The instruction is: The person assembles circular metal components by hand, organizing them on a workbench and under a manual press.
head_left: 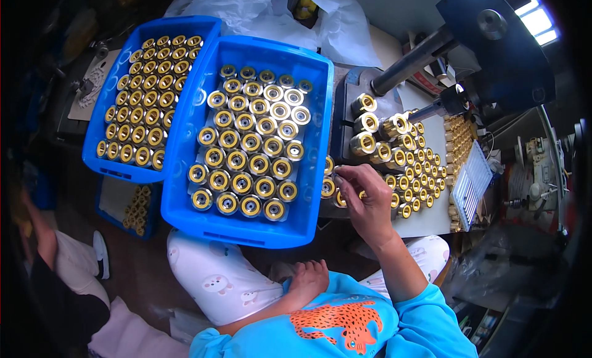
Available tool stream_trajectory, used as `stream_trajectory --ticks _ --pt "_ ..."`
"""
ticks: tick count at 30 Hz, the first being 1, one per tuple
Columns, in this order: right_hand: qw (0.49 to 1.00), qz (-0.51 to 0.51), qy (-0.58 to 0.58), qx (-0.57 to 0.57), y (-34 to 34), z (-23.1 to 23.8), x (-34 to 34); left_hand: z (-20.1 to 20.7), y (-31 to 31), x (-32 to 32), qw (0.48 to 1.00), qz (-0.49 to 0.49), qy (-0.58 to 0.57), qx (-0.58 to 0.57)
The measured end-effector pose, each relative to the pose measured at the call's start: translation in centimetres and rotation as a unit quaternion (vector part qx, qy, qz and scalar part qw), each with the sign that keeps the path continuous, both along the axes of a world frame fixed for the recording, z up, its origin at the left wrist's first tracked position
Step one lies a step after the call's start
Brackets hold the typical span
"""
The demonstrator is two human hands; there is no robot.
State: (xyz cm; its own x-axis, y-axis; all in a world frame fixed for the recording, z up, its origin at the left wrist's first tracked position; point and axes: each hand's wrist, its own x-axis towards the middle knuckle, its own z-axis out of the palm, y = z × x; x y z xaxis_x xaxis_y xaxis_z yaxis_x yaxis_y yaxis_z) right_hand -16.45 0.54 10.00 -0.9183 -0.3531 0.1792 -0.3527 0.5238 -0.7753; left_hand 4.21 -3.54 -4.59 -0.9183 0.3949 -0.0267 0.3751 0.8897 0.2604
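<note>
My right hand reaches to the bench just right of the middle blue crate. Its thumb and first finger are drawn together among metal cylinders with brass-coloured rings; whatever lies between the fingertips is hidden. One such ringed cylinder stands beside the fingertips, against the crate's side. My left hand rests on my lap, holding nothing, with the fingers loosely laid out. The middle blue crate carries rows of upright ringed cylinders, with a bare strip of crate floor at their right.
A second blue crate of cylinders stands at the left, a smaller bin below it. A drill press overhangs more cylinders at the right. Beyond them are brass parts and a ribbed panel. A person is at the left.
</note>
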Motion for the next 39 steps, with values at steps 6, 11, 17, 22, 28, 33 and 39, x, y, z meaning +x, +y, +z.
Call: stream_trajectory --ticks 6,11,17,22,28,33,39 --pt "0.977 0.121 0.158 0.077 -3.8 0.7 -1.4 -0.4 0.0 0.1 1.0 0.004 0.009 0.01" --pt "0.923 0.184 0.243 0.237 -6.8 0.4 -2.0 -0.5 -0.1 0.6 0.999 0.021 -0.013 0.032" --pt "0.933 0.14 0.247 0.221 -6.9 -0.7 -2.0 0.8 -0.4 0.1 0.984 -0.011 -0.178 0.021" --pt "0.95 0.149 0.24 0.131 -5.5 0.0 -1.2 -0.7 0.2 0.8 0.998 0.019 -0.045 0.026" --pt "0.961 0.11 0.252 0.028 0.2 0.7 1.0 0.1 0.6 -0.8 0.974 -0.007 -0.204 0.093" --pt "0.964 0.021 0.249 0.097 8.8 1.1 1.8 1.7 -0.1 -0.6 0.968 -0.026 -0.247 0.042" --pt "0.937 -0.199 0.215 0.19 26.1 -1.1 -0.5 2.8 0.8 -0.9 0.97 -0.055 -0.235 0.023"
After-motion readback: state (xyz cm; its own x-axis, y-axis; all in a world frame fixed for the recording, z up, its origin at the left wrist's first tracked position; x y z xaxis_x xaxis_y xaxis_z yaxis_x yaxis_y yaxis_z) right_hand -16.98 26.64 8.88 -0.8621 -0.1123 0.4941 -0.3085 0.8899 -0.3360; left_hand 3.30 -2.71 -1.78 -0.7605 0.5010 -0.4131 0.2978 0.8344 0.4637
